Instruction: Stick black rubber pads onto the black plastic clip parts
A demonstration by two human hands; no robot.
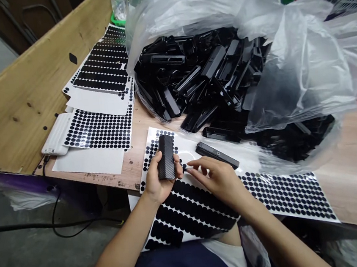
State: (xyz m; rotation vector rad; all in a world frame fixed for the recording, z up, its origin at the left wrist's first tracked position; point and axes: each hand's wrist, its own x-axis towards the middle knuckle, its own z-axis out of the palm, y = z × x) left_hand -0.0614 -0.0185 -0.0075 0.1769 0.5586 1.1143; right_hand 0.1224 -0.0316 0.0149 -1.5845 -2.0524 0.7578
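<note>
My left hand is wrapped around a black plastic casing with a carbon-fibre pattern, held upright above the sheets. Just to its right, my right hand has thumb and forefinger pinched at a small black round sticker. A second black casing lies behind my right hand on a white sheet of black dot stickers. Below both hands, a sheet of larger, close-set black stickers slopes over the table edge towards my lap.
A big clear plastic bag spills black casings across the back. Further sticker sheets are stacked at the left beside a white device with a cable. A wooden board walls the left side; a green basket stands behind.
</note>
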